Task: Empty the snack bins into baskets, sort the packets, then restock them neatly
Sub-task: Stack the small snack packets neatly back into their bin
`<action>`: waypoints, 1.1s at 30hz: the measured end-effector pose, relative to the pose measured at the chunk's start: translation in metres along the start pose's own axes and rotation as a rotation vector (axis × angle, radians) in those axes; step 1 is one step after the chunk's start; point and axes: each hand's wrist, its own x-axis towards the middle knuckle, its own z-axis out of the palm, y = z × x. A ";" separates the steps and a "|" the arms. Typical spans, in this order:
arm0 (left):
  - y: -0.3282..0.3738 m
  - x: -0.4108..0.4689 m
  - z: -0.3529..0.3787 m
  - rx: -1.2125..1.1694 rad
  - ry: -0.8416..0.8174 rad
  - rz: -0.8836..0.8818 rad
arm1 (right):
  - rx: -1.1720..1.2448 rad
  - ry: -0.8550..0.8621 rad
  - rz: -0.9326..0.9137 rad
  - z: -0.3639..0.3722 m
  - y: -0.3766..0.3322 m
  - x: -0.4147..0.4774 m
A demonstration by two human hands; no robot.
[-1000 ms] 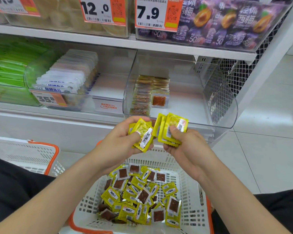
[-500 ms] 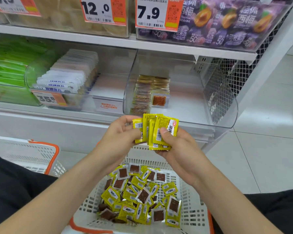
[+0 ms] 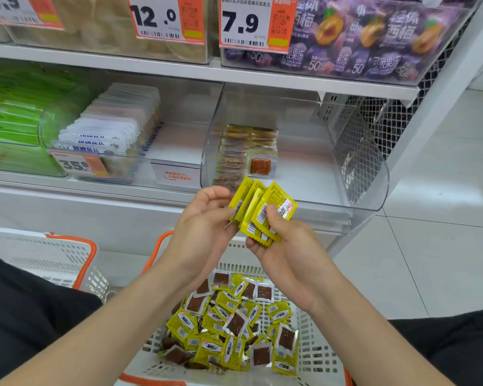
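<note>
A bundle of yellow snack packets (image 3: 258,210) stands upright between both hands, above the basket. My right hand (image 3: 286,246) grips the bundle from below with the thumb across its front. My left hand (image 3: 204,218) pinches the bundle's left edge with curled fingers. Below, a white basket with orange handles (image 3: 315,355) holds several loose yellow and brown-windowed packets (image 3: 232,321). A clear bin (image 3: 357,174) on the lower shelf holds a short row of the same packets (image 3: 247,154) at its left side.
A second white basket (image 3: 39,254) sits at the left on the floor. The neighbouring clear bin holds white packets (image 3: 115,126); green packets (image 3: 9,115) lie further left. Purple pouches (image 3: 374,37) fill the upper shelf. Tiled floor (image 3: 444,218) opens to the right.
The two separate handfuls of yellow packets have been brought together into one bundle. My left hand now holds only the bundle's edge.
</note>
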 end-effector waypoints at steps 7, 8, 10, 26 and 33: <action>-0.004 0.006 0.002 0.583 -0.038 -0.084 | -0.680 0.026 -0.287 0.006 0.013 -0.010; -0.006 0.003 0.003 0.529 -0.032 -0.124 | -0.742 0.030 -0.324 0.008 0.018 -0.011; -0.006 -0.002 0.004 0.459 -0.077 -0.144 | -0.797 0.014 -0.346 0.011 0.019 -0.014; 0.050 0.020 0.016 0.434 -0.112 -0.216 | -1.629 -0.256 -1.090 -0.016 -0.056 0.016; 0.057 0.045 0.029 0.696 0.005 -0.135 | -1.819 -0.195 -1.210 -0.008 -0.067 0.039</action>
